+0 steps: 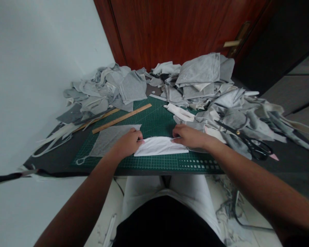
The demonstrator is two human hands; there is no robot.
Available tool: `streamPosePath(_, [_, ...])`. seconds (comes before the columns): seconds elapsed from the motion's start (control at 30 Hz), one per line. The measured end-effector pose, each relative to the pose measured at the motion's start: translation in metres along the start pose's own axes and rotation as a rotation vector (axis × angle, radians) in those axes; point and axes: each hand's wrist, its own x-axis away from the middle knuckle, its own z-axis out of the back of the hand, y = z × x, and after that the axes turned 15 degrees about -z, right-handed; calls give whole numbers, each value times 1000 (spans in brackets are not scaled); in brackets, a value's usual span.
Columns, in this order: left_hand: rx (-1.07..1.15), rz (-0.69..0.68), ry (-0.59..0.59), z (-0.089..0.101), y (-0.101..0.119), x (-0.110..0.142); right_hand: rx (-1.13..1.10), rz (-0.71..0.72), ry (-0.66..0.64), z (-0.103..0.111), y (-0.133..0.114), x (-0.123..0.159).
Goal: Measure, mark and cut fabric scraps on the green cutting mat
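Observation:
A piece of white fabric (161,146) lies across the green cutting mat (154,163), close to the table's front edge. My left hand (130,141) pinches its left end, fingers closed on the upper corner. At the other end my right hand (186,135) grips the upper right corner between thumb and fingers. The fabric's upper edge bows slightly upward between them. Partly under my left hand and forearm is a flat grey fabric piece (105,137), with a thin loop of cord or thread at its lower left corner.
Beyond the grey piece lie a wooden ruler (122,119) and a second wooden strip. Heaps of grey fabric scraps stand at the back left (100,89) and right (201,79). Black-handled scissors (247,139) rest on scraps at the right. A white wall borders the left.

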Motion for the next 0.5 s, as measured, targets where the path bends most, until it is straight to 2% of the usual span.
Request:
streamPosePath(0.1, [110, -64, 78, 15, -2, -1, -113, 16, 67, 12, -2, 10])
streamPosePath(0.2, [399, -69, 235, 28, 2, 6, -499, 12, 163, 16, 0, 27])
streamPosePath(0.27, [603, -60, 327, 31, 8, 12, -713, -78, 178, 12, 0, 37])
streamPosePath(0.37, [793, -63, 459, 25, 19, 18, -980, -221, 180, -3, -7, 47])
streamPosePath(0.43, [909, -60, 519, 17, 25, 18, -1201, -269, 231, -15, -14, 49])
streamPosePath(0.5, [1021, -34, 540, 9, 29, 15, -1232, -310, 303, -25, -20, 48])
